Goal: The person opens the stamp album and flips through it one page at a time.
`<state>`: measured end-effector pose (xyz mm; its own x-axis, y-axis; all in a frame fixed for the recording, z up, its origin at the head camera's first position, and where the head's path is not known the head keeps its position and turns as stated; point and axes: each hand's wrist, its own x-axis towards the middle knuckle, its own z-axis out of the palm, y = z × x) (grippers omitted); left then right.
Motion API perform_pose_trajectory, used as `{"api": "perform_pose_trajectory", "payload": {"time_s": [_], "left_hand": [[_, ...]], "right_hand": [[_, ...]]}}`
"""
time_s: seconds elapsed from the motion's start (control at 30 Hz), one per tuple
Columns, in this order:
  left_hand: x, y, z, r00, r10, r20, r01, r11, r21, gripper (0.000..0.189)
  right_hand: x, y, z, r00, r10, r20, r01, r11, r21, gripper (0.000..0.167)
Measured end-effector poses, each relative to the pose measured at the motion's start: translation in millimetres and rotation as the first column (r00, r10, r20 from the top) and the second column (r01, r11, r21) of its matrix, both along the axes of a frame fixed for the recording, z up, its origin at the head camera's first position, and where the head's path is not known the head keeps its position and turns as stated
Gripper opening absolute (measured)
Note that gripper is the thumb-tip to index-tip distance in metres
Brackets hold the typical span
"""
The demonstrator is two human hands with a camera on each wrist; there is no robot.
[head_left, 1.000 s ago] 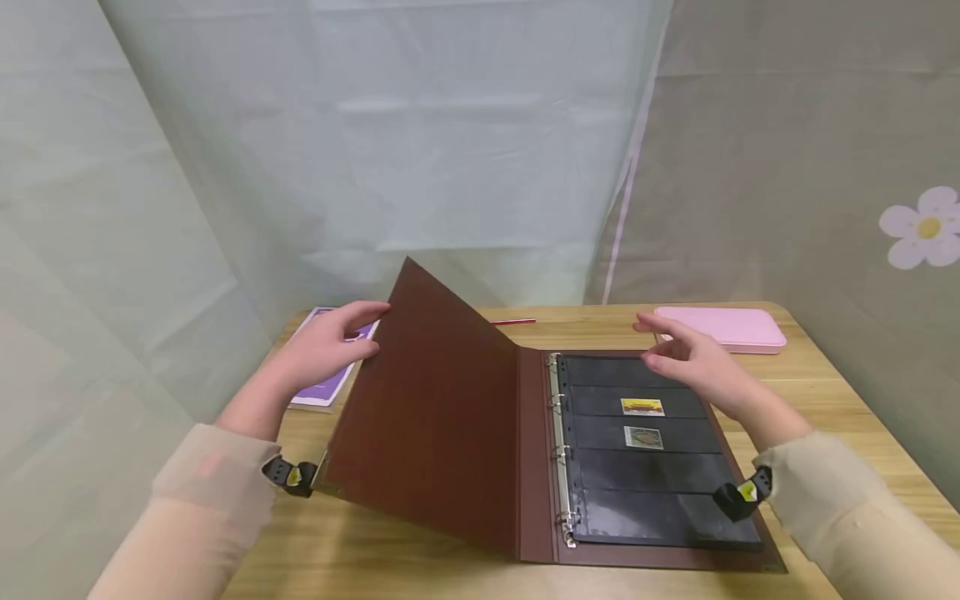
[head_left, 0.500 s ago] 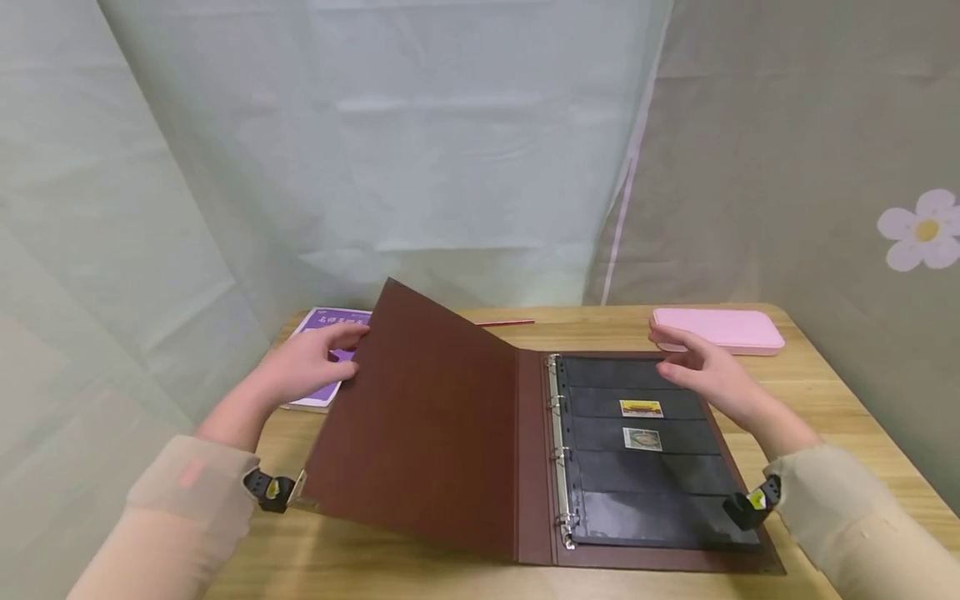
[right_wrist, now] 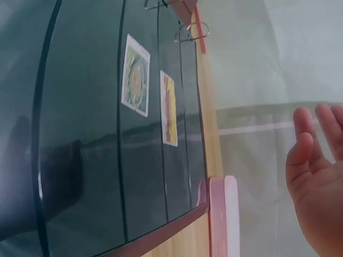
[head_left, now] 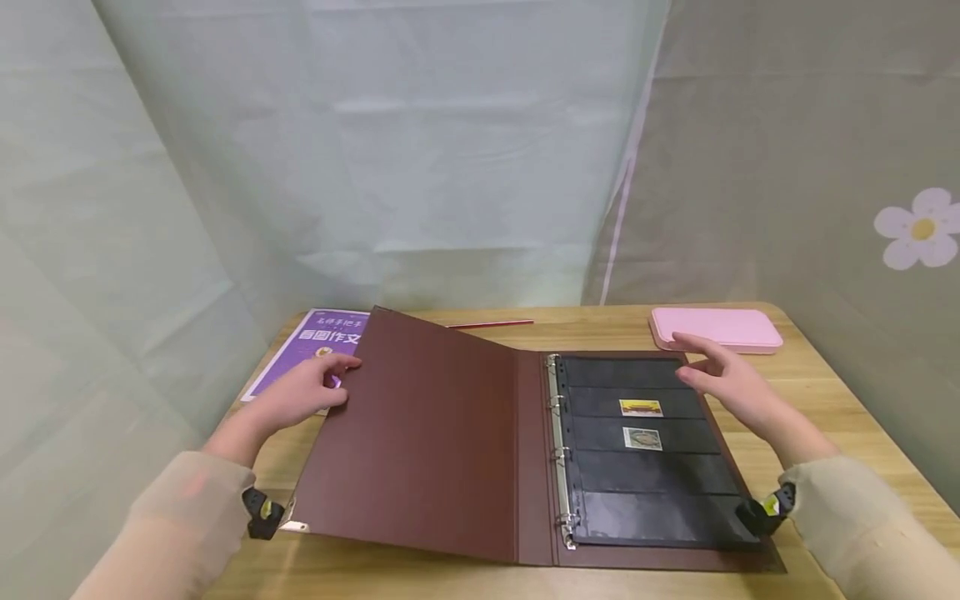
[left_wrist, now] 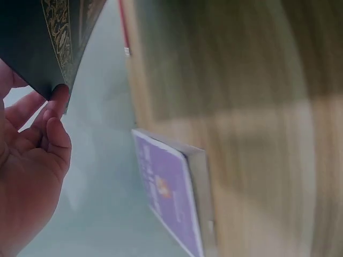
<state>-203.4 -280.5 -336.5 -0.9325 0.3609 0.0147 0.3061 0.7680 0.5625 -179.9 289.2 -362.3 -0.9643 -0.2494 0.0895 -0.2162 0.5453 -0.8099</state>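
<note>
A brown ring-binder stamp album (head_left: 435,433) lies with its front cover swung to the left, tilted above the table. My left hand (head_left: 300,392) holds the cover's outer edge between thumb and fingers; in the left wrist view the fingers (left_wrist: 58,99) wrap that edge, beside a gold pattern on the cover's outside. On the right, a black pocket page (head_left: 645,475) sits on the metal rings (head_left: 558,454). It carries a yellow-and-red stamp (head_left: 641,408) and a greenish stamp (head_left: 642,439). My right hand (head_left: 731,383) hovers over the page's upper right corner, fingers relaxed and holding nothing.
A purple book (head_left: 281,367) lies at the back left, partly behind the cover. A red pencil-like stick (head_left: 495,323) lies near the table's back edge. At the back right sits a pink case (head_left: 720,327). Fabric curtains (head_left: 450,150) hang behind the table (head_left: 817,400).
My left hand has lowered the cover to the left, from steeply raised to a shallow tilt, and more of the purple book shows. My right hand has drifted slightly right and down.
</note>
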Motion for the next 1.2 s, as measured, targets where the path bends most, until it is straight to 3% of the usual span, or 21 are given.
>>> {"api": "perform_pose_trajectory", "payload": {"time_s": [0.3, 0.47, 0.8, 1.03, 1.2], "left_hand": [[0.8, -9.6, -17.4, 0.999, -0.005, 0.045, 0.004, 1.000, 0.017, 0.051], [2.9, -14.1, -28.9, 0.999, 0.020, 0.033, -0.021, 1.000, 0.014, 0.051], [-4.0, -4.2, -49.7, 0.995, -0.003, 0.098, -0.002, 0.999, 0.048, 0.051], [1.8, -11.4, -64.1, 0.996, -0.006, 0.086, 0.006, 1.000, -0.003, 0.049], [1.8, -11.3, -72.8, 0.999, 0.018, 0.035, -0.017, 0.999, -0.038, 0.046]], "right_hand": [[3.3, 11, -10.7, 0.999, -0.025, 0.045, 0.024, 0.999, 0.024, 0.063], [2.6, 19, -17.7, 0.998, -0.042, 0.048, 0.040, 0.998, 0.042, 0.063], [15.0, 49, -30.2, 0.995, -0.082, 0.047, 0.074, 0.986, 0.148, 0.064], [18.8, 48, -47.7, 0.993, -0.067, 0.098, 0.051, 0.986, 0.161, 0.064], [22.1, 48, -54.8, 0.990, -0.073, 0.125, 0.050, 0.983, 0.175, 0.065]]}}
